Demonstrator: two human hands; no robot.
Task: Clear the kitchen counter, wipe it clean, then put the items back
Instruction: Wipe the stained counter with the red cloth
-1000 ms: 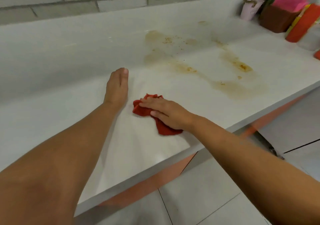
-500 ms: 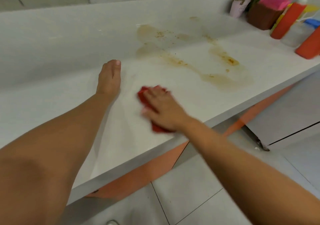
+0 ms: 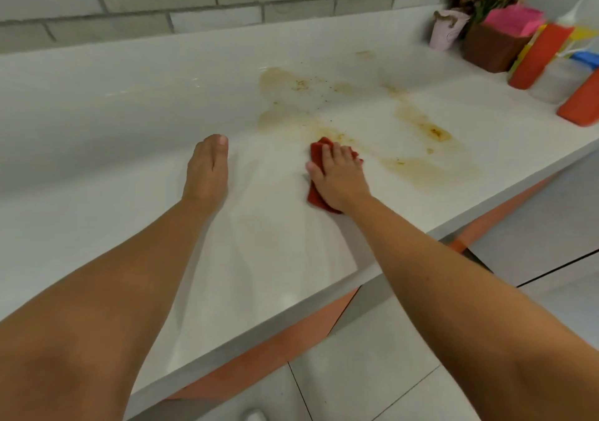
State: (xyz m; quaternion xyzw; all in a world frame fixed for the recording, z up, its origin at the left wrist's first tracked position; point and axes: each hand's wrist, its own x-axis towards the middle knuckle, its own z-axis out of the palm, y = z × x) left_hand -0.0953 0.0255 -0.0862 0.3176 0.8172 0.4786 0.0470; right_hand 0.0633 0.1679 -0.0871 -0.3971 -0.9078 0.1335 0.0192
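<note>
R hand (image 3: 338,180) presses red cloth (image 3: 319,153) on counter (image 3: 129,128) — L hand (image 3: 205,171) flat nearby.

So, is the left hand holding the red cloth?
No, the right hand presses the red cloth; the left hand rests flat on the counter.

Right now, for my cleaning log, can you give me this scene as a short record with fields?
Surface: white kitchen counter
Left hand: flat on the counter, holding nothing
Right hand: pressing crumpled red cloth onto the counter
Cloth position: at the near-left edge of the brown spill stains
Stage: stains not yet wiped
Far right end: orange bottles, brown box
</note>
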